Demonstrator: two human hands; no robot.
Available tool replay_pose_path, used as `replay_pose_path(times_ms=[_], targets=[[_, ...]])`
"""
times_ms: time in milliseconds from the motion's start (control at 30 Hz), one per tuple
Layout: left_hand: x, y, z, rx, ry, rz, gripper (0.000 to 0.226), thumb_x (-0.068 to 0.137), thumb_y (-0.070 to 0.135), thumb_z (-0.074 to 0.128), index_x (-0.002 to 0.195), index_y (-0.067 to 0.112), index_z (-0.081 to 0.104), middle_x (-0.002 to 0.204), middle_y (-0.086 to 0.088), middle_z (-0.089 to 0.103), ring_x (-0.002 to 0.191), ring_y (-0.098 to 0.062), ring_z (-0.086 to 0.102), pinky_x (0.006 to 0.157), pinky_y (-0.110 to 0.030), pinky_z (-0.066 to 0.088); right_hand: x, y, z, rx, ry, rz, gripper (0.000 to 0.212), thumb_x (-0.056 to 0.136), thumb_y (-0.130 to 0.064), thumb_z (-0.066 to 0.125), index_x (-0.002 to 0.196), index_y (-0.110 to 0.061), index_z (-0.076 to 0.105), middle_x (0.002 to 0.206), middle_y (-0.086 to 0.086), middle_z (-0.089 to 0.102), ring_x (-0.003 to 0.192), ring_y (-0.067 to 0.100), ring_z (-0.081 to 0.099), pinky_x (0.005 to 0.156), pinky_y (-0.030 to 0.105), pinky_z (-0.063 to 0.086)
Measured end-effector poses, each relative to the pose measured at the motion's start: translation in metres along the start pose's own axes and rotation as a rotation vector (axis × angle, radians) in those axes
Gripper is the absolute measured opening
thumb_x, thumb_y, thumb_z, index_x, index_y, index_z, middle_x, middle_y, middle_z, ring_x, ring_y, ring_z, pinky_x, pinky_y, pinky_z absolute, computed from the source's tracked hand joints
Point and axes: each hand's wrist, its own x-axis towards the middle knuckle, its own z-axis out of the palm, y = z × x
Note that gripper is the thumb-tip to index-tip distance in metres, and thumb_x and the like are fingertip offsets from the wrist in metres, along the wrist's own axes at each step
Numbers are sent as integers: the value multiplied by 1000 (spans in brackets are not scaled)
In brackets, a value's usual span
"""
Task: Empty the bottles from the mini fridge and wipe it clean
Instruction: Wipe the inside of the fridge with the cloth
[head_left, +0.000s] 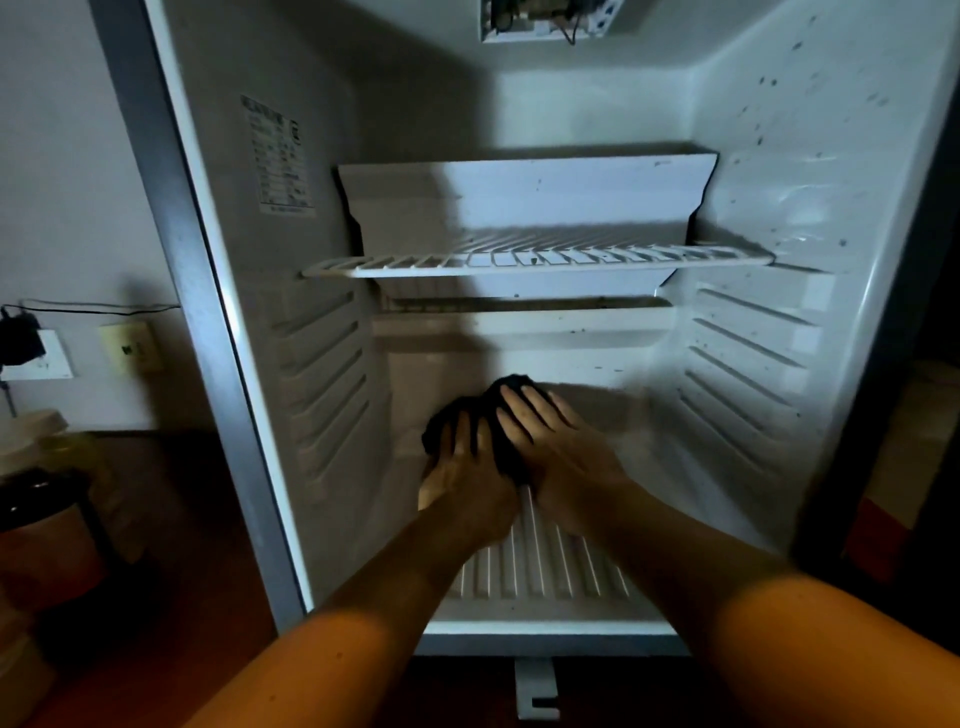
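while both hands (511, 457) press a dark cloth (488, 431), fridge (753, 208) stands open.

Wall (62, 156), pale and plain, left of the appliance. Low on it, a white socket plate (44, 358) carries a black plug adapter (18, 338), from which a thin dark cable (98, 310) runs rightward along the wall. Just right of the white plate, a cream socket plate (130, 345). Floor (171, 509), dark reddish-brown, meets the wall's lower edge. At the floor's left edge stands a blurred jar with a pale lid (31, 431); in front of it, a dark-topped container (44, 525), details indistinct. At far right, an orange-red box (878, 540), partly visible.
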Motion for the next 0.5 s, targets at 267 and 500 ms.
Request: replay_pose_path(times_ms=[267,500], targets=[[12,2,-20,311,113,179,95,87,39,58,152,10,-4,157,-20,2,144,-39,4,117,-49,16,18,-9,7,-132,87,83,62,77,-33,57,130,-1,58,139,22,52,129,36,50,105,45,45],[-4,13,-25,197,149,56,99,89,39,56,151,11,-16,159,-13,-14,148,-29,-10,121,-42,3,12,-7,9,-149,311,51,50,87,-12,63,132,6,53,139,28,48,125,38,53,92,43,54]])
